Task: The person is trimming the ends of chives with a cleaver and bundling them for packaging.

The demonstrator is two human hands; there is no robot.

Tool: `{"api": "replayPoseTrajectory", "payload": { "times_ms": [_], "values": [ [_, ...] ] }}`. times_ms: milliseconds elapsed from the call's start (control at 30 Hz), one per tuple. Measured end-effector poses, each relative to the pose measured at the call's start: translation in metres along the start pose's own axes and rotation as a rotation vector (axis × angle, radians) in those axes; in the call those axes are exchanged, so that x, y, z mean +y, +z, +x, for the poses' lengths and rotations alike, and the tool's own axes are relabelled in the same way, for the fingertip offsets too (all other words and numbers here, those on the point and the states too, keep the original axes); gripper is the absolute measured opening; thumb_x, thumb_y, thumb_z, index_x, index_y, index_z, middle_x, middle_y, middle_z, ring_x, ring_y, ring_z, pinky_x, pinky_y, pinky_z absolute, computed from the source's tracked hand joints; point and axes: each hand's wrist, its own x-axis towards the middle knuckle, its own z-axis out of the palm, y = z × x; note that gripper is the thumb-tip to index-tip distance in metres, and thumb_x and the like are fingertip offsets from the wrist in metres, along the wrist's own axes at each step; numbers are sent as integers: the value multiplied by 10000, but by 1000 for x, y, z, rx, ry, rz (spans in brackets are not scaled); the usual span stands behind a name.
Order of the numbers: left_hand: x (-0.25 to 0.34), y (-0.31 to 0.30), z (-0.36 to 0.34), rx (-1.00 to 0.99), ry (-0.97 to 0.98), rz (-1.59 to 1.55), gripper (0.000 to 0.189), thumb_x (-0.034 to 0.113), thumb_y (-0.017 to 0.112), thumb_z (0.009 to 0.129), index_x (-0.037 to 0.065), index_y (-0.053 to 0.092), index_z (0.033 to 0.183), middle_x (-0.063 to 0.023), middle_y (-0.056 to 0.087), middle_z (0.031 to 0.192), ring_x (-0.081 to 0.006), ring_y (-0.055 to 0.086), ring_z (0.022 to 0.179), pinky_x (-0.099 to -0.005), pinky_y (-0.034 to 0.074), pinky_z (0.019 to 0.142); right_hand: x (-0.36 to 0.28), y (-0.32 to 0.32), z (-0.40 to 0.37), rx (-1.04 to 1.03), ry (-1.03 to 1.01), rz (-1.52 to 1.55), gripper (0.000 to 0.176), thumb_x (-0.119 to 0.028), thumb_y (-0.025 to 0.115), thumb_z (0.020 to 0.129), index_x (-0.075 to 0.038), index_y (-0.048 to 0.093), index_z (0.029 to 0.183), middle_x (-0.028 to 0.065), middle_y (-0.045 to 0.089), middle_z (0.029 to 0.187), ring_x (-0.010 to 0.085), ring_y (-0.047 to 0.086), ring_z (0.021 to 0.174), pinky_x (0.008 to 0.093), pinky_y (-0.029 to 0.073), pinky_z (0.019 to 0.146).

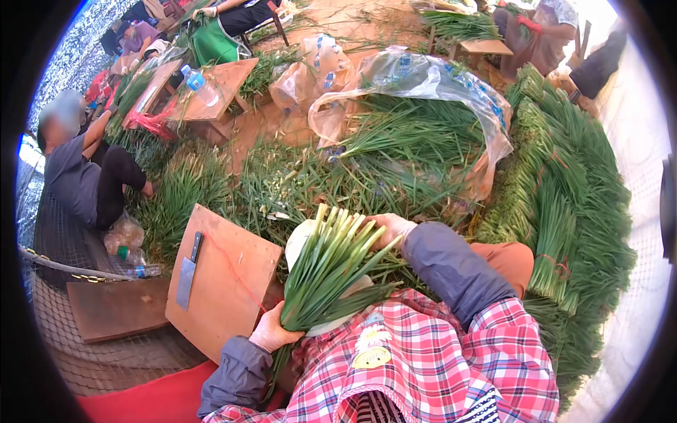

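Observation:
A bunch of long green stalks with pale ends lies slantwise over my lap, pale ends pointing up and away. My left hand is wrapped round its leafy lower part. At the pale upper ends is my right hand, its fingers bent against the stalks; whether it grips any of them is hard to make out. Left of the bunch, a wooden board carries a cleaver with a dark handle. A thin red string crosses the board.
Bundled greens are heaped at the right. Loose greens lie ahead, partly under a clear plastic sheet. A seated person is at the left; others sit farther back. A bottle rests on a small wooden table.

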Motion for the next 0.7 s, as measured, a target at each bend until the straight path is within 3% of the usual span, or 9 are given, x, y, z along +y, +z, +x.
{"api": "replayPoseTrajectory", "payload": {
  "times_ms": [67, 133, 267, 367, 400, 433, 500, 633, 700],
  "values": [
    [-6, -1, -2, 9, 11, -98, 657, 37, 735, 604, 5, 450, 1195, -70, 585, 1067, -136, 538, 966, -286, 427, 862, 0, 10, -26, -94, -25, -349, 299, -125, 474, 871, 51, 521, 1108, 198, 559, 1075, 304, 537, 1013, 471, 403, 920],
    [-9, 0, -1, 0, 19, -171, 681, 21, 734, 597, 11, 442, 1211, -60, 581, 1076, -137, 537, 970, -288, 424, 869, -13, 41, -74, -82, -142, -1524, 352, -154, 631, 778, -42, 592, 1110, 121, 618, 1051, 208, 569, 972, 334, 418, 894],
    [-16, -3, 2, -24, 39, -212, 704, 9, 732, 593, 18, 429, 1228, -53, 577, 1081, -138, 536, 972, -289, 422, 873, -51, 27, -105, 295, -413, -1314, 252, -248, 646, 787, -113, 674, 998, 3, 637, 783, 74, 463, 585, 237, 422, 547],
    [-18, -3, 0, 6, 32, -164, 687, 9, 728, 595, 17, 437, 1217, -54, 579, 1077, -139, 539, 969, -287, 424, 872, -90, -7, -123, 622, -310, -1320, 253, -254, 631, 795, -116, 669, 1003, 35, 656, 823, 130, 548, 642, 281, 459, 614],
    [-16, -3, 0, 18, 30, -136, 678, 9, 727, 596, 17, 442, 1210, -54, 580, 1075, -140, 541, 968, -286, 425, 872, -86, -6, -127, 650, -207, -1794, 253, -246, 632, 788, -119, 667, 1004, 56, 661, 845, 168, 583, 703, 307, 466, 660],
    [-12, -3, -2, 37, 25, -124, 669, 9, 726, 596, 17, 447, 1204, -54, 581, 1074, -141, 543, 967, -285, 425, 872, -82, -5, -131, 661, -81, -2264, 254, -238, 633, 780, -121, 665, 1004, 77, 666, 867, 207, 617, 765, 333, 472, 706],
    [-6, 6, -3, 76, 23, -119, 650, 10, 724, 597, 17, 458, 1191, -55, 583, 1072, -145, 547, 966, -282, 426, 872, -71, 24, -131, 596, -568, -2144, 254, -241, 651, 756, -120, 671, 979, 108, 659, 894, 254, 618, 880, 360, 457, 783],
    [-2, 21, -5, 108, 58, -214, 650, -7, 727, 589, 6, 463, 1183, -66, 597, 1048, -161, 564, 951, -300, 430, 876, -27, 57, -105, 260, -617, -1389, 274, -304, 693, 714, -92, 684, 888, 127, 643, 864, 294, 599, 848, 355, 455, 778],
    [-8, 23, -5, 115, 26, -297, 612, -55, 712, 586, -4, 494, 1155, -74, 606, 1042, -175, 570, 953, -314, 432, 877, -15, 58, -97, 211, -1072, -1752, 215, -267, 661, 767, -98, 680, 898, 106, 623, 859, 205, 582, 853, 317, 449, 791]
  ]
}}
